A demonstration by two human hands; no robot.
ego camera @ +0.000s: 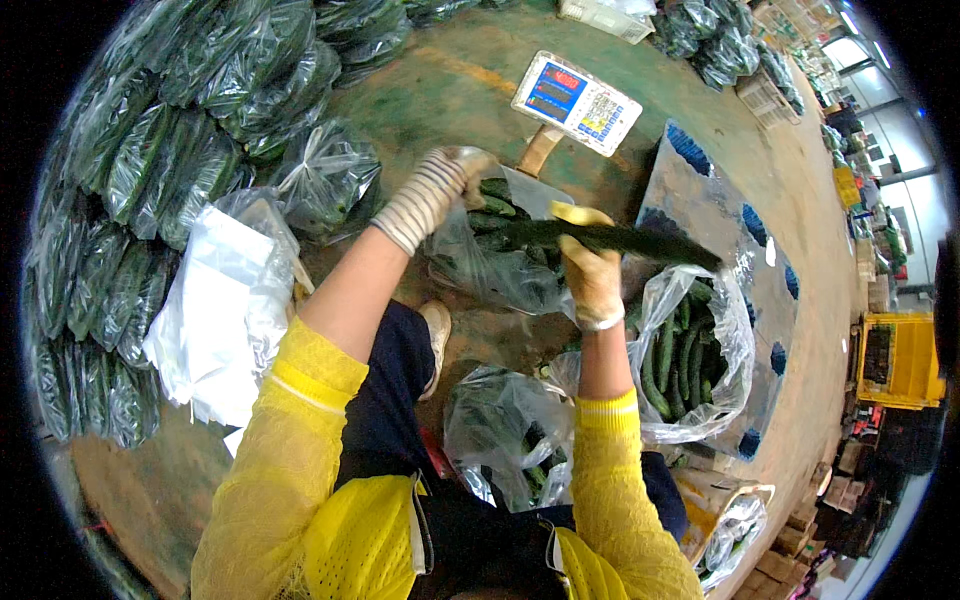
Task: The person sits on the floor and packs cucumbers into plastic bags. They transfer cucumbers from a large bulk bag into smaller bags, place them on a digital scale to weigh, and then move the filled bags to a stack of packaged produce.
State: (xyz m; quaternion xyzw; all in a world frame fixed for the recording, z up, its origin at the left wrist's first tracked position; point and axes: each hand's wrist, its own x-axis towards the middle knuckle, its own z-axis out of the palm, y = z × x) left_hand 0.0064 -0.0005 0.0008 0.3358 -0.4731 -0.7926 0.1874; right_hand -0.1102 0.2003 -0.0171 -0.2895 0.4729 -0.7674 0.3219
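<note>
My right hand (592, 274), in a pale work glove, grips a long dark green cucumber (652, 241) around its middle. The cucumber lies across the view above an opened clear plastic bag (517, 289), which has several cucumbers (495, 206) in it. At the bag's upper left rim, my left hand (472, 172), in a striped-cuff glove, has its fingers curled on the plastic. Right of my right hand stands another open plastic bag (739, 382), with many cucumbers (679, 360) inside. A scale's display head (576, 103) rises on a post (538, 150) beyond the first bag.
Filled bags of cucumbers (180, 142) are piled at the left. A stack of white plastic bags (217, 315) lies near my left forearm. Close to my legs is another bag (502, 420). A grey sheet with blue patches (772, 330) lies at right; a yellow crate (900, 360) stands farther off.
</note>
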